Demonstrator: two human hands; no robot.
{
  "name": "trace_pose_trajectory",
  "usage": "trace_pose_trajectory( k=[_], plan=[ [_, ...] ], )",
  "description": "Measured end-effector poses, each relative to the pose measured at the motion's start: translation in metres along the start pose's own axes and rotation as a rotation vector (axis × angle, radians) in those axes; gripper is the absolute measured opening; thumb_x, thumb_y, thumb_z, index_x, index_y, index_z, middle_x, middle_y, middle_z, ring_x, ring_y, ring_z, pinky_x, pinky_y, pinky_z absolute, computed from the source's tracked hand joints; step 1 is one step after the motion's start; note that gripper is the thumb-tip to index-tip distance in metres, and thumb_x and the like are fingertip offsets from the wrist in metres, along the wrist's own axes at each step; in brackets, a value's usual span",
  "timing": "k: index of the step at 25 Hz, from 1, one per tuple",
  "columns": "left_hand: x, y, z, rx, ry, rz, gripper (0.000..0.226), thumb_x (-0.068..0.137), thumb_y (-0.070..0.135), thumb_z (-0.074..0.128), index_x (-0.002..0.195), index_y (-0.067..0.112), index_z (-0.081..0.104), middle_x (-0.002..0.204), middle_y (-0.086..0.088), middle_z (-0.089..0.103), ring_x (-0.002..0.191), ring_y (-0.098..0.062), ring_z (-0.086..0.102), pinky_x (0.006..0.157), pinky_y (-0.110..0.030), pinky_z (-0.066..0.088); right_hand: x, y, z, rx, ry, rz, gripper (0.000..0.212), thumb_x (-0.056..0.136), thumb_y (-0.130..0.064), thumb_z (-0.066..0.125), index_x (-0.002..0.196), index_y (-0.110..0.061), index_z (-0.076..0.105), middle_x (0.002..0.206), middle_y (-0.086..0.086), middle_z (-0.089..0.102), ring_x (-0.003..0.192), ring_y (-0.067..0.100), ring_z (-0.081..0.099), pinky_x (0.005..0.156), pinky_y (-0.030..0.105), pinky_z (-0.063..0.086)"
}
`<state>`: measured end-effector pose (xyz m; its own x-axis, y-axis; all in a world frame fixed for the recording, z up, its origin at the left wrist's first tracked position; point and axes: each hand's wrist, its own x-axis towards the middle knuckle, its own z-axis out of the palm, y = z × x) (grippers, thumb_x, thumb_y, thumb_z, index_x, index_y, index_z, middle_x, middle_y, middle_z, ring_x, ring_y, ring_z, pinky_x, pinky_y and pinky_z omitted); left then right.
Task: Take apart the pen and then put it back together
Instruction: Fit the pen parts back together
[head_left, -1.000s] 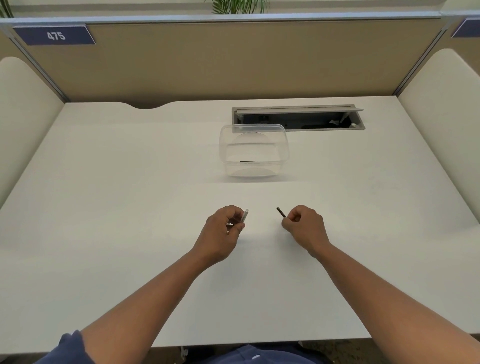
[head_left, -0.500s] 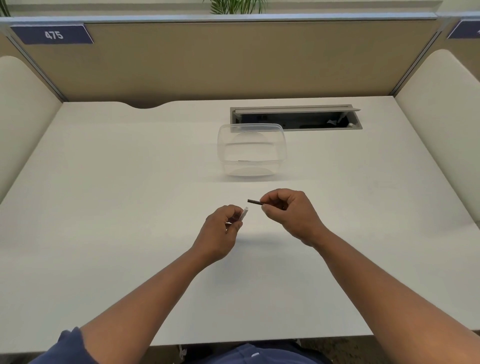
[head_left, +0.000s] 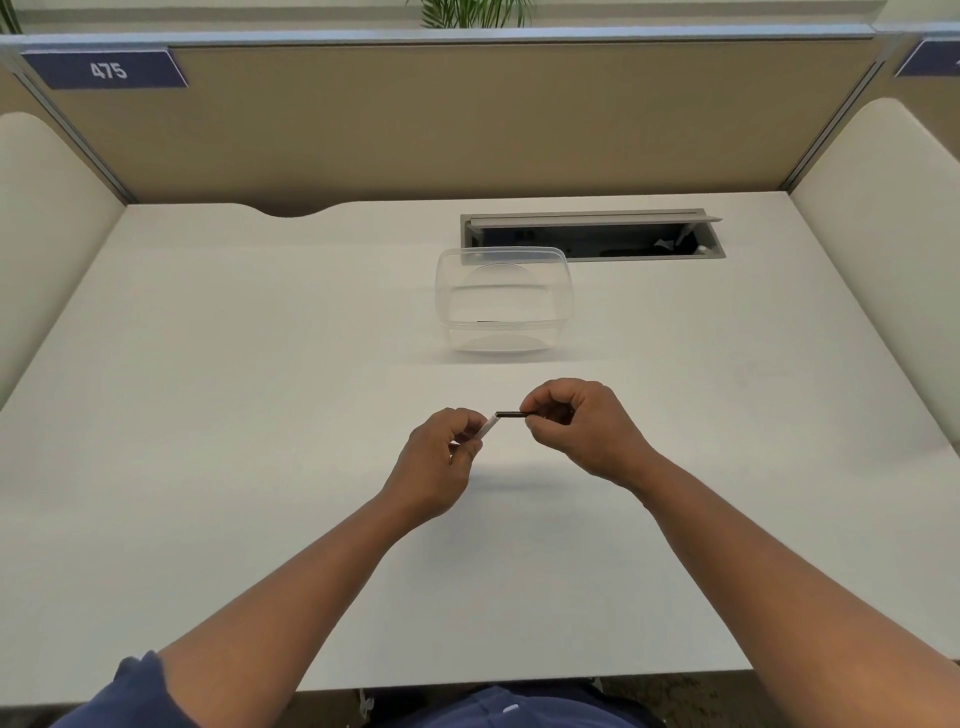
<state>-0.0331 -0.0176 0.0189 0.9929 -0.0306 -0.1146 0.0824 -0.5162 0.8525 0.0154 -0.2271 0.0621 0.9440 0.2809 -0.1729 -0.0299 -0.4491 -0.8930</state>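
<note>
Reassembling, judging by the separate pieces: pen apart, joining not yet done.

Spreading wide and white, the counter (head_left: 208, 415), walled by tan partitions; sitting toward its far edge, a clear container (head_left: 504, 301). Hovering over its middle, left hand (head_left: 436, 462) pinching the white barrel (head_left: 489, 426), right hand (head_left: 582, 426) pinching the dark refill (head_left: 511, 414), tips nearly meeting.

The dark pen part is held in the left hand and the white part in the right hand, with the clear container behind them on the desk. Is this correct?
Not quite: the hands are swapped. In the head view, the right hand holds the dark pen part, and the left hand holds the white part. The clear container is indeed behind them on the desk.
</note>
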Motion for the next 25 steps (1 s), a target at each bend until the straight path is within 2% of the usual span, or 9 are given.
trace_pose_trajectory(
  k=[5,9,12,16,21,25],
  plan=[
    [-0.001,-0.004,0.001,0.02,0.005,0.007,0.02,0.096,0.008,0.06,0.105,0.025,0.066,0.102,0.006,0.064,0.096,-0.013,0.061,0.087,-0.029,0.052,0.002,0.001,-0.003,-0.172,0.011,-0.075,0.016,0.087,-0.008,0.067,0.09,-0.022,0.074,0.085,-0.008,0.067,0.064,0.007,0.054,0.064,0.019,0.048],
    [0.0,-0.005,-0.002,0.063,0.004,0.04,0.021,0.097,0.008,0.057,0.105,0.026,0.065,0.1,0.007,0.06,0.093,-0.006,0.056,0.08,-0.02,0.045,0.005,0.003,-0.004,-0.307,-0.016,-0.128,0.015,0.094,-0.009,0.064,0.098,-0.02,0.072,0.096,-0.006,0.064,0.081,0.005,0.056,0.073,0.018,0.043],
    [0.001,-0.007,-0.004,0.103,0.0,0.083,0.021,0.098,0.008,0.056,0.107,0.024,0.066,0.1,0.01,0.057,0.093,-0.003,0.054,0.079,-0.017,0.043,0.007,0.005,-0.003,-0.338,-0.02,-0.146,0.014,0.095,-0.009,0.062,0.098,-0.02,0.071,0.095,-0.005,0.062,0.085,0.005,0.055,0.075,0.02,0.042],
    [0.002,-0.011,-0.001,0.158,-0.006,0.115,0.022,0.099,0.009,0.055,0.112,0.022,0.067,0.098,0.019,0.054,0.092,-0.001,0.054,0.078,-0.02,0.044,0.007,0.007,-0.001,-0.36,-0.054,-0.124,0.012,0.096,-0.013,0.062,0.098,-0.02,0.071,0.093,-0.002,0.062,0.085,0.013,0.056,0.074,0.024,0.043],
    [0.003,-0.009,-0.001,0.157,-0.029,0.111,0.022,0.101,0.017,0.055,0.115,0.026,0.068,0.101,0.014,0.066,0.096,-0.01,0.057,0.082,-0.026,0.046,0.006,0.005,0.002,-0.321,-0.083,-0.063,0.014,0.099,-0.017,0.06,0.096,-0.019,0.073,0.091,0.001,0.064,0.082,0.013,0.055,0.07,0.025,0.043],
    [0.003,-0.008,0.0,0.148,-0.05,0.124,0.026,0.101,0.018,0.056,0.12,0.028,0.069,0.098,0.018,0.065,0.098,-0.012,0.059,0.087,-0.03,0.049,0.004,0.003,0.006,-0.3,-0.122,-0.039,0.017,0.1,-0.021,0.058,0.092,-0.02,0.073,0.088,0.001,0.064,0.078,0.01,0.054,0.07,0.027,0.042]
  ],
)
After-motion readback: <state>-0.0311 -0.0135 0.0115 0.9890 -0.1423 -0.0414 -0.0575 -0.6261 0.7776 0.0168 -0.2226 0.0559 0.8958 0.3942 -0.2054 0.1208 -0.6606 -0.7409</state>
